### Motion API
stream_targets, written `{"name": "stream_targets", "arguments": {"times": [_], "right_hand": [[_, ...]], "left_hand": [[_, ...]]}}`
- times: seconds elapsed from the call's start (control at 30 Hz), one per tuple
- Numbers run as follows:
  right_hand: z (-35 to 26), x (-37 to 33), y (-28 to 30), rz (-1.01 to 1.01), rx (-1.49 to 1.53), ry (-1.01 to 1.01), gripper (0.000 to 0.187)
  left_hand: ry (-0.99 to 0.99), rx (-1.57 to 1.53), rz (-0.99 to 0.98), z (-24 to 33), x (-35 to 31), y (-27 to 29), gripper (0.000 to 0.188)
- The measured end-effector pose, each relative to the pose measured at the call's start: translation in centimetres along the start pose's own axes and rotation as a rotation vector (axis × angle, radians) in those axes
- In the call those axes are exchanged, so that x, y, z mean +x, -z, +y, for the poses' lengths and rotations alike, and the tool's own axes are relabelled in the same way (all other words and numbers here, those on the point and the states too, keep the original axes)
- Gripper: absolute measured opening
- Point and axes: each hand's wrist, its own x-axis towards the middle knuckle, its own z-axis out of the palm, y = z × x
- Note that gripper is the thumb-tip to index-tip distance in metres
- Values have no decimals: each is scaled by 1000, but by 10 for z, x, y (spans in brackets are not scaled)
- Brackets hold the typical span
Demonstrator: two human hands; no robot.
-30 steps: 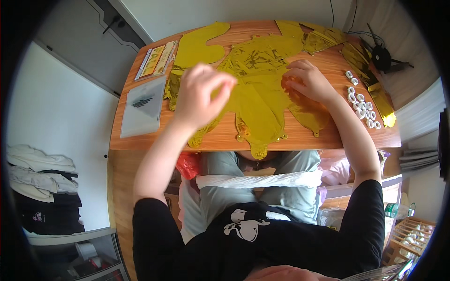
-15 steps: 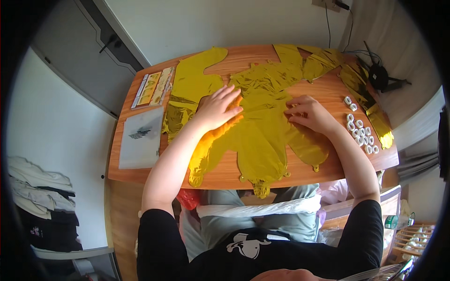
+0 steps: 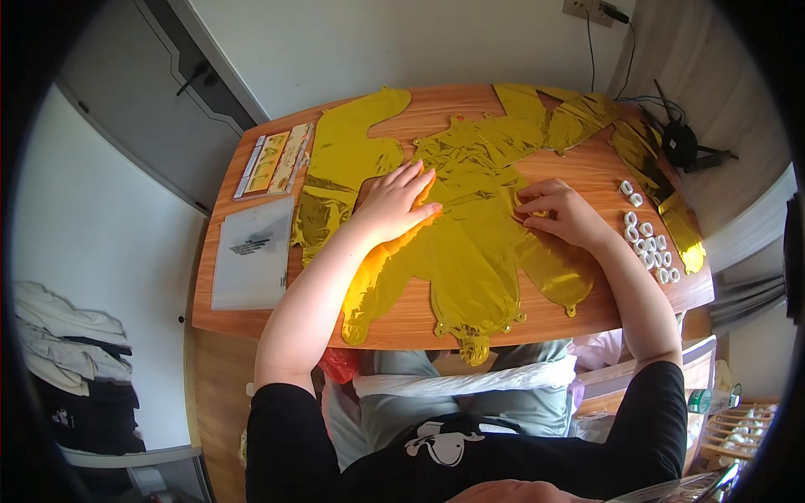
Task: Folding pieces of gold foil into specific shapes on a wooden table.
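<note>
Rings near gold foil; left hand flat atop, grip of right hand unclear

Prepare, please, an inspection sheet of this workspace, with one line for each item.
Surface: wooden table, largely covered.
Foil: gold, lobed, creased; one tip passes the near edge.
Clutter: clear sheet and printed cards at left, white rings at right.
Left hand: palm down on the foil.
Right hand: curled at the foil; grip unclear.
Cables: dark, hanging along the wall; others beside the router.
Surroundings: door and clothes at left, bottle at lower right.
</note>
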Motion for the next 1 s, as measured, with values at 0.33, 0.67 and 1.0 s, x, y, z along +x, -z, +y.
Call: {"name": "stream_targets", "arguments": {"times": [0.33, 0.67, 1.0], "right_hand": [[0, 0, 0, -41, 7, -11, 30], [3, -1, -3, -35, -3, -62, 31], [-3, 1, -3, -21, 11, -44, 27]], "left_hand": [[7, -36, 28, -5, 4, -1, 81], [-32, -30, 73, -12, 6, -6, 78], [-39, -72, 133, -13, 3, -9, 76]]}}
